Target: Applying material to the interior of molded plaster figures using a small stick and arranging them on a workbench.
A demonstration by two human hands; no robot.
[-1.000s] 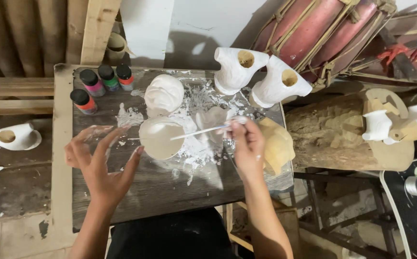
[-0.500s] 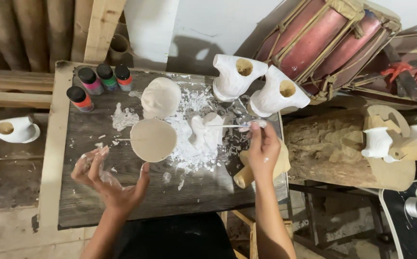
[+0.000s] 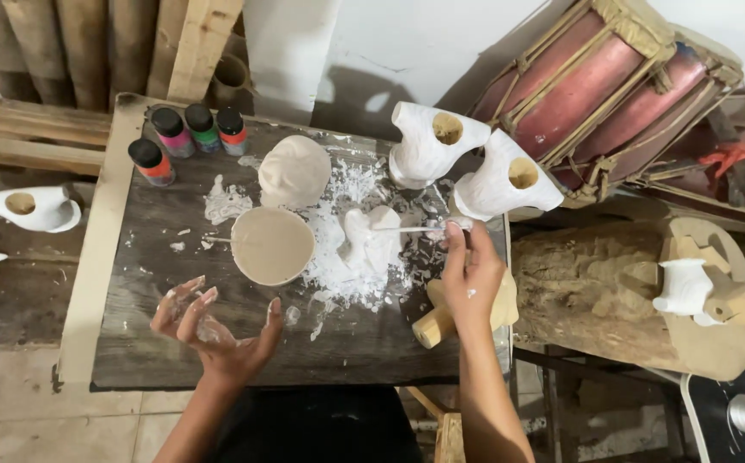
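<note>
Stick (image 3: pixel 407 229) is pinched at its near end by the right hand (image 3: pixel 472 276), tip resting on the white figure (image 3: pixel 371 244) beside the bowl (image 3: pixel 271 245); thin, light, probably paste-slick — best gripped at the end; left hand (image 3: pixel 215 327) hovers open, holding nothing.

The left hand (image 3: pixel 214 330) hovers palm-up, fingers (image 3: pixel 186 297) spread and curled, smeared white. The right hand (image 3: pixel 471 279) reaches forward on a straight forearm, its fingers pinched together at the tips.
</note>
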